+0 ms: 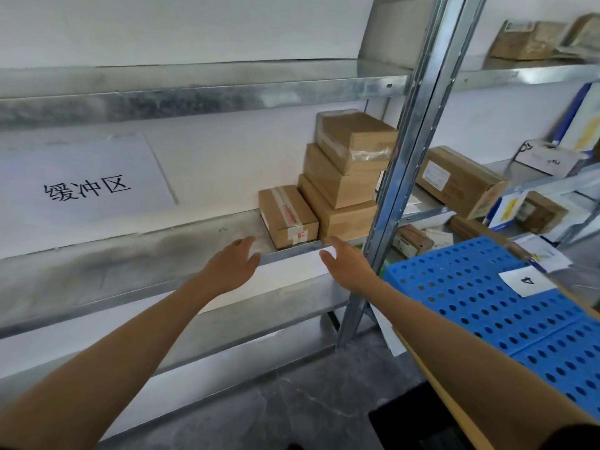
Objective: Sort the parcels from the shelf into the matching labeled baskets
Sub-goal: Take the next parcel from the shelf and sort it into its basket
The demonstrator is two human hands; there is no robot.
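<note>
Galvanised steel shelf point(130, 254) carries stacked parcels point(344, 186) and, beside them, a small taped parcel point(287, 216), long axis front-to-back, just beyond and between left hand point(232, 264) and right hand point(345, 264), both spread, empty.

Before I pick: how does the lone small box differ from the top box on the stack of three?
The lone small box sits directly on the shelf; the top box rests on two others. The lone small box carries a tape strip with red print; the top box is wrapped in clear glossy film. Both are closed brown cardboard, untouched.
</note>
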